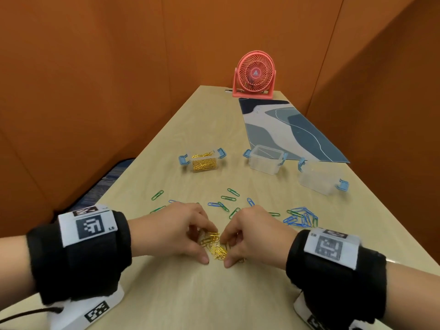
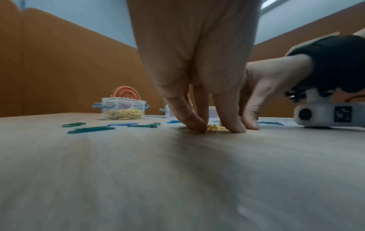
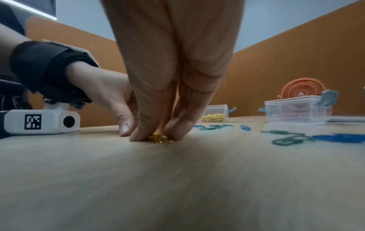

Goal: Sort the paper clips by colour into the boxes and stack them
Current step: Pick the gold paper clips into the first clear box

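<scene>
A small pile of gold paper clips point(image 1: 215, 248) lies on the wooden table near me. My left hand point(image 1: 206, 244) and right hand point(image 1: 226, 251) close in on it from both sides, thumbs and curled fingers pinching the pile against the table. The wrist views show the gold clips point(image 2: 215, 128) point(image 3: 158, 137) between fingertips that touch the table. Farther back stands a clear box holding gold clips point(image 1: 204, 160), with an empty clear box point(image 1: 265, 161) and another empty one point(image 1: 319, 178) to its right. Loose green clips point(image 1: 229, 198) and a bunch of blue clips point(image 1: 301, 216) lie beyond my hands.
A pink desk fan point(image 1: 254, 75) stands at the table's far end, with a blue patterned mat point(image 1: 285, 129) in front of it. Orange partition walls enclose the table on the left, back and right. Bare table surface point(image 1: 214, 294) lies between my wrists.
</scene>
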### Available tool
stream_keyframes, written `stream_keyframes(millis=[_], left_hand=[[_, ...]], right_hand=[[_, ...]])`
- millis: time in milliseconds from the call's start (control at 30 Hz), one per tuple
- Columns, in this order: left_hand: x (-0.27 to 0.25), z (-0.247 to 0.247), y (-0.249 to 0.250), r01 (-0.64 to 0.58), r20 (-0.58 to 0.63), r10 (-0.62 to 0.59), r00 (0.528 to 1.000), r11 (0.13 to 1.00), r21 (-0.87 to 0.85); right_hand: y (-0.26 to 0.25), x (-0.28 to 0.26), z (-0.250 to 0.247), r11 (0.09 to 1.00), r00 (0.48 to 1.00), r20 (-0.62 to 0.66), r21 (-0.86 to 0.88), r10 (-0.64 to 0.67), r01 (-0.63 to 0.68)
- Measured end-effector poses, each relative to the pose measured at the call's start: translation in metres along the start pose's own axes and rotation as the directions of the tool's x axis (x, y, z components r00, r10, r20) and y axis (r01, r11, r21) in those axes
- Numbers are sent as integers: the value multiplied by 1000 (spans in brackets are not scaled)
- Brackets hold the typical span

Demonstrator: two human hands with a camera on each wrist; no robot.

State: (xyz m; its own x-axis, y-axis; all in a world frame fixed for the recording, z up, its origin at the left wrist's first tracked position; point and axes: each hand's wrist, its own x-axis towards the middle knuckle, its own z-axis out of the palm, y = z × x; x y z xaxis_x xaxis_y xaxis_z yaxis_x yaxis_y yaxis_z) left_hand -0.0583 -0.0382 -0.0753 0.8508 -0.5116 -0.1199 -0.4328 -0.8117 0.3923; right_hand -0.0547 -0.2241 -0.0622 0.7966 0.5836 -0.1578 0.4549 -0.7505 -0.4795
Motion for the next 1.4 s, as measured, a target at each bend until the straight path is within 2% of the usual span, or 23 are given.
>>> stream_keyframes(millis=[100,200,333,433,567,633,667,700,733,800,867,933,967,1000,1067,1233,1333,1400], left_hand=[[1,2,5,-7,-25,6,1000,999,-37],[1,2,9,-12,-37,12,999,1000,-5],[2,3,18,-45,6,45,999,980,192],[3,2,24,-43,16,40,999,972,231],[8,-8,22,27,16,-28,999,994,107],[11,-14,18,72,13,-72,997,996,-45],[13,-17,17,110,28,-107,994,975,-191],[14,-19,16,152,56,-141,988,915,-374],[15,-22,15,187,90,-165,982,816,-547],[17,-28,17,240,147,-203,968,580,-779],[20,-32,22,280,219,-211,953,330,-901],[24,-33,27,322,292,-240,926,93,-942],[26,-33,29,336,326,-250,912,-1,-942],[29,-33,31,349,351,-245,904,-53,-936],[35,-30,33,386,384,-244,891,-43,-922],[47,-36,14,509,451,-343,824,98,-855],[64,-62,0,476,353,-449,821,196,-857],[78,-85,-4,385,233,-533,814,194,-902]], right_hand=[[-2,1,1,999,1000,-9,40,9,-9],[-2,2,0,1000,1000,-12,2,12,-12],[-4,3,2,994,1000,-13,-111,3,-4],[-7,6,-1,986,1000,-9,-167,-8,7],[-6,6,-16,996,1000,-20,-85,23,-25],[-2,3,-27,998,997,-30,29,64,-63],[0,2,-31,993,996,-33,91,78,-75],[2,1,-35,986,995,-41,144,89,-82],[5,0,-38,978,994,-59,191,97,-84],[7,1,-43,958,988,-109,277,108,-74],[6,3,-44,941,982,-160,335,99,-40],[2,7,-44,940,975,-210,340,73,3],[0,9,-43,944,972,-228,329,57,22],[-2,12,-41,949,971,-237,313,42,35],[-4,15,-39,964,970,-241,263,29,36],[2,0,-46,995,974,-222,94,46,-26],[8,-16,-44,999,996,-80,6,39,-38],[12,-23,-41,999,999,-21,-28,43,-43]])
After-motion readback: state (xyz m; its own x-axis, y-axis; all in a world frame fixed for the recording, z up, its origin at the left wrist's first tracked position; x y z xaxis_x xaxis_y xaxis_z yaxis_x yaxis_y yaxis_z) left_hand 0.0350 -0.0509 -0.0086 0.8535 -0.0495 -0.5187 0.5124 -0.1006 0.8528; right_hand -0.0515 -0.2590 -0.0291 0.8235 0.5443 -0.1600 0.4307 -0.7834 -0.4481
